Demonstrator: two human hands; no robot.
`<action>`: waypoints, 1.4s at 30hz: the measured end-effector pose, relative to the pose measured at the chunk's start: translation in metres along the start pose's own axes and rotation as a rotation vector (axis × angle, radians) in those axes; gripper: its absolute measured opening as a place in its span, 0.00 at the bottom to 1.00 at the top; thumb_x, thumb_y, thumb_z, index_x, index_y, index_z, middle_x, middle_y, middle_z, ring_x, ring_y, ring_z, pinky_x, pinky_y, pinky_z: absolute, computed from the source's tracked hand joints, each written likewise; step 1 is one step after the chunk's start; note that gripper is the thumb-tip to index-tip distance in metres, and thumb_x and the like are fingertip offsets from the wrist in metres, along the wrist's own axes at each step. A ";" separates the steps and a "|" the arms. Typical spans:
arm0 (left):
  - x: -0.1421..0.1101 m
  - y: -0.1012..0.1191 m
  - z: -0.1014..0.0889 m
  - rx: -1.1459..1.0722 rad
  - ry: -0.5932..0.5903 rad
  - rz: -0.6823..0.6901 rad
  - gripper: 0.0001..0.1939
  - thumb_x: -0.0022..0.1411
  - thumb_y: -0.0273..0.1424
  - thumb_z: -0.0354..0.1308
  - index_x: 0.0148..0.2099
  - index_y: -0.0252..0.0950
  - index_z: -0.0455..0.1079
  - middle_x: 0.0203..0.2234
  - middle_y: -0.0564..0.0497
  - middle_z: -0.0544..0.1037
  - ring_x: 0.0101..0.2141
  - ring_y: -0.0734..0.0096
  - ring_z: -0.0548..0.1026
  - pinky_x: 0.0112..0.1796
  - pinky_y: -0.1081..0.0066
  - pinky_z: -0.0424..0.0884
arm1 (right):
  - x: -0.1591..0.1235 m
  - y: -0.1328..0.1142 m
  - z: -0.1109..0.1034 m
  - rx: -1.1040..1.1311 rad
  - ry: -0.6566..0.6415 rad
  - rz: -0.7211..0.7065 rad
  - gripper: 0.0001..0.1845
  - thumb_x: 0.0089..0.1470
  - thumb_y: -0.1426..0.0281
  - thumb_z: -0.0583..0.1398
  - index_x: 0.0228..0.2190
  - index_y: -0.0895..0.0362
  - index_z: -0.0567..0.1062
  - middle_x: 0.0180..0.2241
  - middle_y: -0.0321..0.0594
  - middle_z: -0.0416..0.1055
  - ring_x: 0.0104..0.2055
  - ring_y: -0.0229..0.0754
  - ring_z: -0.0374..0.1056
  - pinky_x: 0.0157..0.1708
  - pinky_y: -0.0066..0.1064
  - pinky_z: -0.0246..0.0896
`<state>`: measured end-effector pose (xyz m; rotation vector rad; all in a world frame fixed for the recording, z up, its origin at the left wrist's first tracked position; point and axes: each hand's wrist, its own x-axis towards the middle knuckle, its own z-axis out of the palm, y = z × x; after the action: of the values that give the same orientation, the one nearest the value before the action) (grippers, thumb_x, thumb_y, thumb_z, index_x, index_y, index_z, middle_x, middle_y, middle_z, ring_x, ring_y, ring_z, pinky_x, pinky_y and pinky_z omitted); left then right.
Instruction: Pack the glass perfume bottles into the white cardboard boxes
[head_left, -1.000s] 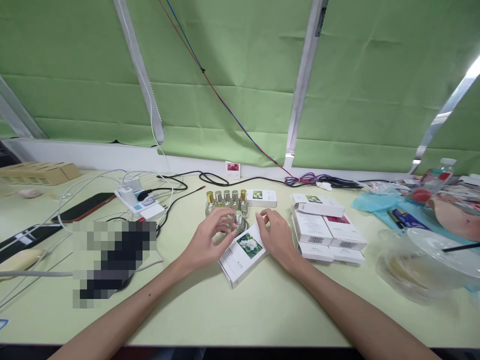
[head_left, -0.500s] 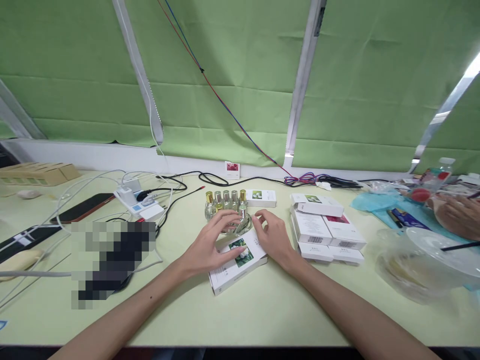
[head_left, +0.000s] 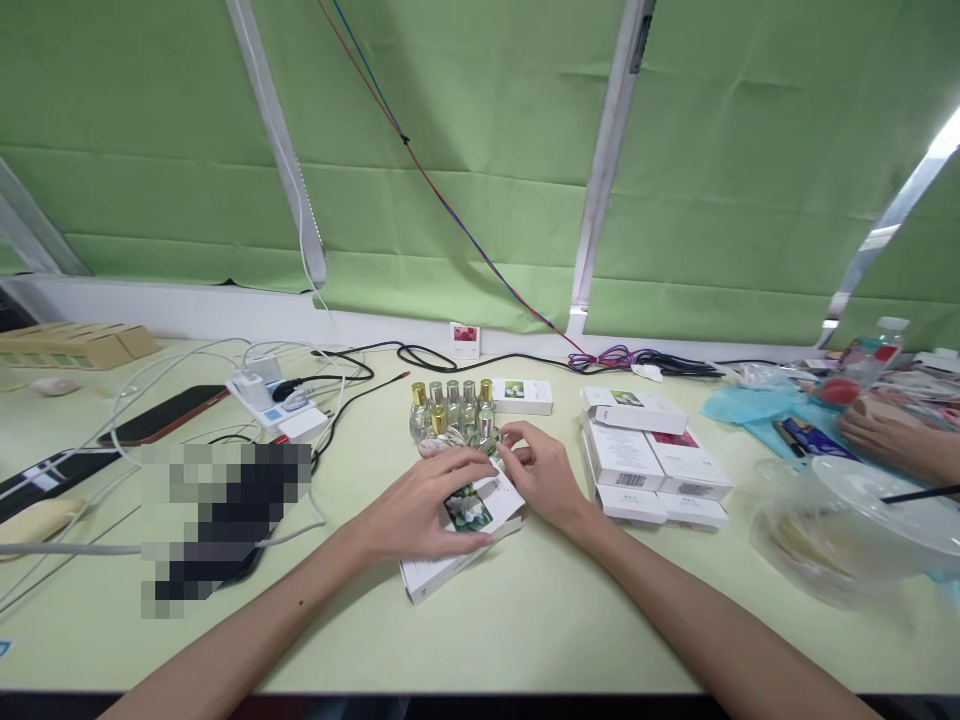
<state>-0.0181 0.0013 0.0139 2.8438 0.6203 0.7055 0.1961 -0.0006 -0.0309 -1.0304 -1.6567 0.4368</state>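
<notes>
A white box [head_left: 469, 506] with a picture of white flowers lies slanted on the table in front of me. My left hand [head_left: 420, 500] grips it across the top, thumb along its near edge and fingers over the far side. At the box's right end, my right hand [head_left: 544, 470] has its fingers curled in a pinch at the end of the box. The fingers partly hide that end. Just beyond the hands stand several small glass bottles [head_left: 453, 405] with gold and silvery-green caps. A round pale object [head_left: 441, 442] sits in front of them.
Stacked white boxes [head_left: 630, 455] stand to the right, and another white box [head_left: 523, 396] lies behind the bottles. A power strip [head_left: 270, 400] with cables and phones [head_left: 165, 414] occupies the left. A lidded plastic bowl [head_left: 847, 530] and another person's hand [head_left: 892, 435] are at the right.
The white box has shifted slightly left and toward me. My left hand has closed further over it, and my right fingers have moved in at its right end. The other person's hand moved left.
</notes>
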 end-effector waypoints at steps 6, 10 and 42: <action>-0.001 0.001 0.000 -0.001 -0.022 0.024 0.36 0.59 0.38 0.65 0.68 0.41 0.61 0.61 0.42 0.74 0.59 0.51 0.74 0.56 0.56 0.73 | -0.002 -0.010 0.002 0.119 0.013 0.000 0.11 0.64 0.63 0.57 0.43 0.56 0.73 0.39 0.42 0.76 0.29 0.37 0.74 0.31 0.29 0.73; -0.002 0.003 -0.001 0.012 -0.018 0.001 0.37 0.58 0.39 0.66 0.67 0.41 0.61 0.62 0.42 0.73 0.61 0.50 0.72 0.55 0.57 0.74 | -0.003 -0.012 0.002 0.165 0.012 0.009 0.13 0.65 0.61 0.56 0.46 0.55 0.72 0.42 0.44 0.75 0.33 0.39 0.76 0.33 0.30 0.75; -0.002 0.003 -0.001 0.033 -0.010 -0.047 0.13 0.60 0.37 0.63 0.44 0.39 0.68 0.36 0.50 0.76 0.33 0.66 0.75 0.36 0.69 0.69 | -0.001 0.007 0.004 -0.180 0.031 -0.084 0.31 0.60 0.70 0.58 0.64 0.57 0.60 0.59 0.53 0.67 0.61 0.51 0.65 0.60 0.49 0.63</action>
<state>-0.0191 -0.0017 0.0148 2.8508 0.7011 0.6794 0.1954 0.0030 -0.0376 -1.0889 -1.7277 0.2183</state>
